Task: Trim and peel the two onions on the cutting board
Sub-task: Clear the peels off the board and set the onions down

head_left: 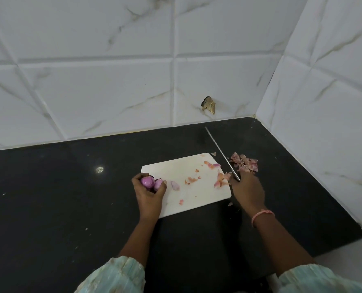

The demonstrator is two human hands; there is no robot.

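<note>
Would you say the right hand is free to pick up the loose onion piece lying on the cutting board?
Probably not yet: the right hand grips the knife; nothing blocks the onion piece.

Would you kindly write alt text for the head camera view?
A person's left hand holds two peeled purple onions at a white cutting board's edge, while the right hand holds a knife beside a pile of skins on the black counter.

Head view, looking down over countertop (70, 197).
</note>
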